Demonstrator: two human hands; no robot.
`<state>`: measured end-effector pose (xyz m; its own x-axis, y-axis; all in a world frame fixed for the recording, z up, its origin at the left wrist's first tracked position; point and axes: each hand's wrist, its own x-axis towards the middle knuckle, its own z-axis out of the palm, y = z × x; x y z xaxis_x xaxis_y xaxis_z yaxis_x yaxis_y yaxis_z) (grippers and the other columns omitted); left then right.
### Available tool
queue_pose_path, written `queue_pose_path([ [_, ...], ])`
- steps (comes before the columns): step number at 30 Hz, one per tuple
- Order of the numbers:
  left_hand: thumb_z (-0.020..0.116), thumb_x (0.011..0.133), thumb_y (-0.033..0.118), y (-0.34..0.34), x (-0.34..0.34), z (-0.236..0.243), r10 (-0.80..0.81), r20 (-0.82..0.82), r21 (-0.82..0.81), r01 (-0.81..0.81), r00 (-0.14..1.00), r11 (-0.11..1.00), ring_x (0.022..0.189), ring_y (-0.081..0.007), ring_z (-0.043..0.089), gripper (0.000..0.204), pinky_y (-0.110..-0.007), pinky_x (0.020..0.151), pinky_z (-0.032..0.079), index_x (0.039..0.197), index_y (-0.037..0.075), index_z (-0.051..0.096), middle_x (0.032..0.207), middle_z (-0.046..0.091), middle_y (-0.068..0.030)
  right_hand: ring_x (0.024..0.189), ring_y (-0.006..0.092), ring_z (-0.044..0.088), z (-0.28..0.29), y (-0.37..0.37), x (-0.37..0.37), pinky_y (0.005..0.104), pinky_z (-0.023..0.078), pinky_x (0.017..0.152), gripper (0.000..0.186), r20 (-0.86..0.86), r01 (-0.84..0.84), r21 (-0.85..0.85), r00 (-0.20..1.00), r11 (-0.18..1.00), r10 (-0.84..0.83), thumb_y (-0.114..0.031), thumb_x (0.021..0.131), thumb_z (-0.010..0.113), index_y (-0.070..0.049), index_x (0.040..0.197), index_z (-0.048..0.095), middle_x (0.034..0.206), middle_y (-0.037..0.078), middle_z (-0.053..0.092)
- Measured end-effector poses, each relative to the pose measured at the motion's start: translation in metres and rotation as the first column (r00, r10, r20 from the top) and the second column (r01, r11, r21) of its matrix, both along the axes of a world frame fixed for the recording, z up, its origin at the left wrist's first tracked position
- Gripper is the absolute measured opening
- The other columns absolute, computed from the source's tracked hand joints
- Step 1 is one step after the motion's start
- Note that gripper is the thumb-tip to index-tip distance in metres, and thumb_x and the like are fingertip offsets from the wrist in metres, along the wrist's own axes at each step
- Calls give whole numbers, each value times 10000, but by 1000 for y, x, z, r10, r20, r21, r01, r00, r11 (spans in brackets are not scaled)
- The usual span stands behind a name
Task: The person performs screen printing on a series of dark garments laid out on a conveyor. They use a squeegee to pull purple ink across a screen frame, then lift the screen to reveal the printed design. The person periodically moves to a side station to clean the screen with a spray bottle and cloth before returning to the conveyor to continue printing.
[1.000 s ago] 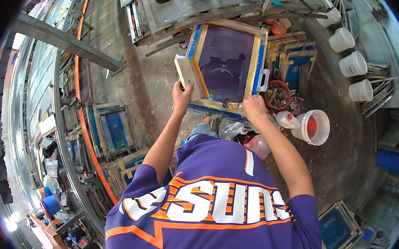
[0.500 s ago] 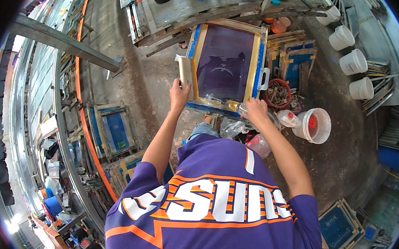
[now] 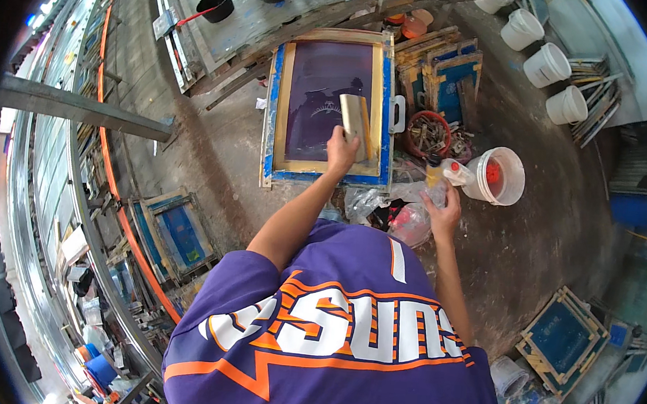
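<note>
A screen-printing frame (image 3: 269, 122) with blue tape round its wooden edges lies before me, its dark purple mesh (image 3: 322, 73) bearing a pale arched design. My left hand (image 3: 341, 152) is closed round a squeegee (image 3: 352, 113) with a pale wooden handle and amber blade. It is over the right part of the mesh; whether the blade touches cannot be told. To the right of the frame, my right hand (image 3: 444, 210) grips a clear plastic bottle (image 3: 434, 182) with a yellowish neck and dark top, held roughly upright. The fingers partly cover the bottle.
Beyond the bottle are a white jug (image 3: 456, 172), a white bucket (image 3: 519, 176) and a red basket (image 3: 446, 124) of scraps. Plastic bags (image 3: 411, 220) lie near my legs. More screens (image 3: 455, 79) lean at the back right. A bench (image 3: 254, 26) holds tubs.
My left hand has carried the squeegee from the frame's left side over to the mesh's right part. The bottle in my right hand has gone from tilted over the frame's near edge to upright beside it.
</note>
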<state>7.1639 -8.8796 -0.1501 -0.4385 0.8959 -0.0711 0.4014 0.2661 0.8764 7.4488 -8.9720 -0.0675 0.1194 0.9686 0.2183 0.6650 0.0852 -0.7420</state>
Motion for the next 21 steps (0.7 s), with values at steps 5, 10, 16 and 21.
queue_pose_path([
  [5, 746, 818, 268, -10, 24, -20, -180, -40, -68, 177, 983, 982, 947, -486, 639, 387, -543, 804, 503, 1027, 22, 534, 942, 679, -270, 1099, 266, 619, -30, -44, 43, 367, 479, 937, 688, -54, 143, -32, 988, 989, -144, -256, 751, 871, 27, 1308, 584, 1208, 170, 644],
  [10, 728, 830, 278, -33, -65, -10, -103, -217, -28, 99, 971, 995, 923, -482, 647, 357, -542, 774, 506, 1012, 36, 540, 943, 679, -267, 1058, 247, 629, -42, -97, 55, 341, 483, 862, 653, -65, 274, -169, 955, 947, -288, -266, 750, 865, 13, 1282, 609, 1165, 138, 651],
  [16, 712, 824, 210, -42, -137, 26, 2, -342, 14, 3, 940, 1000, 903, -455, 626, 301, -526, 779, 491, 994, 30, 542, 956, 642, -239, 1019, 198, 609, -49, -127, 67, 323, 473, 862, 662, -110, 303, -192, 939, 934, -327, -248, 776, 852, 19, 1319, 581, 1174, 107, 648],
  [21, 708, 814, 183, -39, -89, 9, -48, -391, 52, 74, 919, 996, 927, -453, 609, 314, -527, 783, 486, 1008, 26, 518, 990, 607, -225, 1005, 201, 611, -23, -95, 52, 330, 477, 849, 623, -27, 238, -108, 970, 965, -242, -233, 787, 847, 24, 1293, 591, 1157, 107, 649],
])
